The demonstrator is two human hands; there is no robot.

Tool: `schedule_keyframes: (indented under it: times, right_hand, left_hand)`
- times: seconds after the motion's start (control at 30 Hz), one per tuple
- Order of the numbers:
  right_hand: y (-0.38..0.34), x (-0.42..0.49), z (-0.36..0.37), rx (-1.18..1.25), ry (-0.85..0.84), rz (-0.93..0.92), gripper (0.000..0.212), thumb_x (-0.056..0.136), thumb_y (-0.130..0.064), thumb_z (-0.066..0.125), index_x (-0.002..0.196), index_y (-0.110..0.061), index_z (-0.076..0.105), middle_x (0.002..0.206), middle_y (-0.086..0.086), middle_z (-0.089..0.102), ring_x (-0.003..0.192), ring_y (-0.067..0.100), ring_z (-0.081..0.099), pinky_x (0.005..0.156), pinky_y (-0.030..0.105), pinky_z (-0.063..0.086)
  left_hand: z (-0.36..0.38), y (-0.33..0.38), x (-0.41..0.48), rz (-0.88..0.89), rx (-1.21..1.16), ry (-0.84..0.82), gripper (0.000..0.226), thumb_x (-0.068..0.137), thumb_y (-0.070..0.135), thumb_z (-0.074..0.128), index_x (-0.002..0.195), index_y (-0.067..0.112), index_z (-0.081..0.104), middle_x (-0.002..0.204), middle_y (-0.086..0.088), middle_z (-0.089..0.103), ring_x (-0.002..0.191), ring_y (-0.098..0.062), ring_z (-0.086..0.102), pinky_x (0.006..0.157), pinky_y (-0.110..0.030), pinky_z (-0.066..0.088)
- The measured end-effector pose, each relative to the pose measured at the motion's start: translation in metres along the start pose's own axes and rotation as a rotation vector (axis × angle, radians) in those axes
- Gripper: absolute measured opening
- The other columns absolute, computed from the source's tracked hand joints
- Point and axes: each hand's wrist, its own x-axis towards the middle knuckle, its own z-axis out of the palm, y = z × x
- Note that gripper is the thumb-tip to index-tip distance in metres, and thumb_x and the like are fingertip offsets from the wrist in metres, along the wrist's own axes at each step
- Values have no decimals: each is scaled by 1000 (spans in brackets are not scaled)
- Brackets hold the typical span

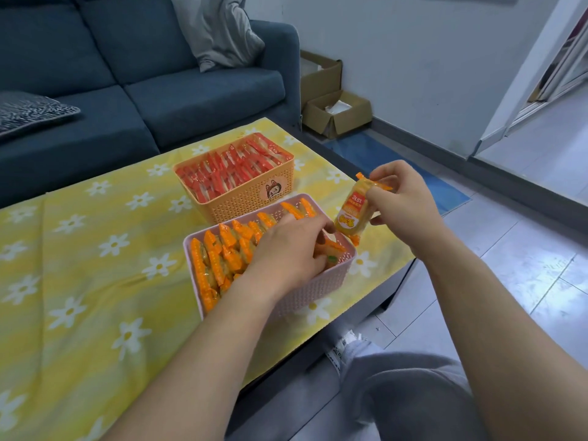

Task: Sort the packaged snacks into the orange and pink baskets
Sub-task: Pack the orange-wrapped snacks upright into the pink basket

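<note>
Centre frame, the left hand is down in the pink basket, fingers closed on an orange packet. Orange basket above looks full of red packs. Right hand pinches a yellow snack at the basket's right edge; I'd say it needs slotting in next.

Wide open cloth across the left and lower left of the frame. Toward centre, pink basket packed with upright orange packets, near end taken up by the left hand. Just behind, touching or nearly so, orange basket crammed full of red packets. Right of the baskets, only a narrow strip before the table edge, with the right hand and its held packet hanging over it.
</note>
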Motion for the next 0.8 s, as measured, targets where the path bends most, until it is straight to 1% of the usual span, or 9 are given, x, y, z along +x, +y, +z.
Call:
schedule_keyframes:
  times: [0.13, 0.23, 0.33, 0.43, 0.5, 0.6, 0.67, 0.73, 0.8]
  right_hand:
    - [-1, -1, 2, -35, -89, -94, 36, 93, -2, 58, 117, -29, 58, 110, -5, 62, 94, 17, 69, 75, 38, 64]
    - [1, -1, 5, -161, -164, -210, 46, 89, 8, 54, 98, -35, 67, 112, -6, 63, 103, 19, 66, 81, 43, 63]
    - [3, 0, 6, -198, -225, -266, 50, 89, 12, 54, 86, -36, 68, 107, -7, 66, 109, 20, 62, 88, 46, 60]
    - [0, 0, 3, -303, -233, -296, 55, 87, 17, 50, 77, -34, 67, 113, -5, 62, 112, 18, 57, 87, 34, 54]
    - [-2, -3, 4, -424, -275, -309, 58, 87, 17, 46, 74, -35, 68, 115, -6, 58, 112, 16, 55, 86, 29, 51]
    - [-5, -8, 15, -656, -436, -299, 55, 82, 16, 44, 82, -29, 76, 116, -3, 58, 108, 21, 57, 88, 42, 55]
    - [-7, -12, 22, -768, -528, -264, 53, 79, 11, 46, 91, -29, 78, 117, -2, 60, 106, 23, 59, 88, 44, 56]
    - [-10, -14, 25, -735, -545, -223, 45, 81, 1, 50, 102, -31, 75, 114, -5, 64, 104, 20, 62, 85, 39, 57]
    - [-10, -15, 26, -596, -534, -150, 32, 87, -14, 59, 114, -31, 65, 110, -10, 65, 99, 14, 64, 81, 33, 57]
  left_hand:
    - [2, -4, 0, 41, 153, -45, 34, 95, 41, 59, 128, 43, 62, 115, 13, 58, 108, -18, 46, 79, -30, 36]
    - [-2, -6, -2, 52, 158, -43, 26, 94, 37, 61, 117, 44, 70, 111, 11, 58, 107, -19, 47, 82, -32, 42]
    - [-10, -9, -2, 62, 176, -44, 22, 92, 37, 64, 111, 44, 73, 106, 13, 57, 105, -17, 47, 78, -32, 38]
    - [-14, -9, -2, 64, 190, -24, 18, 92, 38, 67, 106, 44, 75, 96, 15, 49, 104, -16, 47, 77, -29, 35]
    - [-13, -11, -2, 53, 190, -31, 19, 93, 36, 66, 108, 45, 74, 97, 14, 49, 105, -16, 47, 77, -29, 36]
    - [-8, -14, -1, 14, 133, -80, 23, 94, 29, 63, 109, 42, 74, 103, 10, 51, 110, -19, 47, 81, -32, 43]
    - [-6, -15, -1, -13, 90, -100, 25, 93, 26, 61, 113, 37, 72, 107, 8, 53, 114, -20, 48, 84, -36, 46]
    - [-6, -15, -1, -55, 34, -95, 28, 92, 22, 58, 117, 31, 68, 109, 7, 57, 113, -21, 53, 85, -38, 50]
    - [-9, -15, 0, -113, -61, -84, 29, 92, 19, 56, 118, 28, 65, 113, 5, 64, 107, -21, 59, 84, -40, 54]
